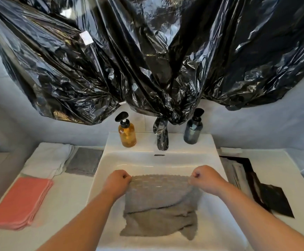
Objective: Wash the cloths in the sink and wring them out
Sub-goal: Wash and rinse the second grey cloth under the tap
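Over the sink (111,160), the left hand (117,180) and right hand (204,176) each pinch a top corner of the grey cloth (158,205); its held edge runs side to side; neither is nearer.

Wide-angle head camera looks forward and down, close above the sink (158,161)

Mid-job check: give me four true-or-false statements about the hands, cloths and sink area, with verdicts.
1. The left hand and right hand each grip the top edge of the grey cloth over the sink. True.
2. The pink cloths lie stacked right of the sink. False: they lie left of it.
3. The amber bottle stands left of the faucet. True.
4. The faucet is bare metal. False: black plastic wraps it.
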Demonstrator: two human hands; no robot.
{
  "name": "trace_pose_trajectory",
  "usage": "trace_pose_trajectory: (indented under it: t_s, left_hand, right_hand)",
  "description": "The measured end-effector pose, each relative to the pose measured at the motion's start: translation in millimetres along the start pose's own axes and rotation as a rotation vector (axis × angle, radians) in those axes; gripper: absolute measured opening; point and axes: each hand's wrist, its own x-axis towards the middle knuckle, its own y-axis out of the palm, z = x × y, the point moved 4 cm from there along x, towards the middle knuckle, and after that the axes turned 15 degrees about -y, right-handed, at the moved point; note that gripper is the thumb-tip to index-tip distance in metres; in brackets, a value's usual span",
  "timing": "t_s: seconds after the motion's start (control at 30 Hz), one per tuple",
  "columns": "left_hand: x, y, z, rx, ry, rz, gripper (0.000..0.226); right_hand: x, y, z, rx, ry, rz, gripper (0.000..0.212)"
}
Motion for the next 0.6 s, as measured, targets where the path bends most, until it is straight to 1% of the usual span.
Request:
trace_pose_trajectory:
  t_s: [0.07, 0.13, 0.17, 0.2, 0.23, 0.27, 0.3, 0.33, 0.37, 0.4, 0.43, 0.47, 0.5, 0.53, 0.57, 0.6]
  left_hand:
    - [20, 4, -6, -0.079, -0.082, -0.033, 0.028]
    - [34, 9, -14, -0.344, -0.167, 0.004, 0.032]
    - [37, 13, -19, -0.475, -0.193, 0.028, 0.027]
    - [37, 18, -24, -0.545, -0.188, 0.046, 0.016]
    - [36, 25, -27, -0.497, -0.151, 0.055, 0.021]
    - [31, 34, -25, -0.367, -0.073, 0.054, 0.044]
    - [27, 44, -19, -0.207, 0.041, 0.054, 0.061]
    - [20, 53, -13, -0.046, 0.169, 0.075, 0.071]
    - [14, 65, -4, 0.140, 0.277, 0.128, 0.080]
    - [9, 77, 8, 0.359, 0.345, 0.174, 0.094]
    - [5, 87, 23, 0.550, 0.373, 0.216, 0.115]
    - [3, 92, 33, 0.681, 0.375, 0.255, 0.130]
    - [2, 93, 37, 0.741, 0.383, 0.243, 0.134]
    - [2, 91, 35, 0.750, 0.383, 0.232, 0.129]
    - [3, 88, 29, 0.706, 0.367, 0.234, 0.116]
    - [2, 81, 17, 0.586, 0.342, 0.244, 0.099]
  right_hand:
    - [18, 5, -8, 0.073, 0.085, -0.100, 0.028]
    - [30, 8, -9, 0.116, 0.132, -0.270, 0.027]
    - [32, 9, -7, 0.117, 0.132, -0.358, 0.022]
    - [31, 12, -3, 0.128, 0.115, -0.418, 0.011]
    - [30, 19, 2, 0.129, 0.070, -0.424, 0.009]
    - [28, 30, 3, 0.097, 0.009, -0.380, 0.032]
    - [26, 45, 3, 0.048, -0.064, -0.274, 0.055]
    - [21, 60, 1, -0.024, -0.112, -0.130, 0.072]
    - [17, 75, -4, -0.116, -0.161, 0.012, 0.082]
    - [13, 87, -10, -0.227, -0.183, 0.144, 0.087]
    - [10, 98, -20, -0.322, -0.199, 0.230, 0.091]
    - [8, 104, -27, -0.382, -0.193, 0.295, 0.095]
    - [7, 106, -31, -0.411, -0.181, 0.332, 0.097]
    - [7, 105, -32, -0.405, -0.160, 0.351, 0.096]
    - [10, 102, -29, -0.378, -0.143, 0.358, 0.091]
    - [12, 94, -19, -0.315, -0.125, 0.348, 0.078]
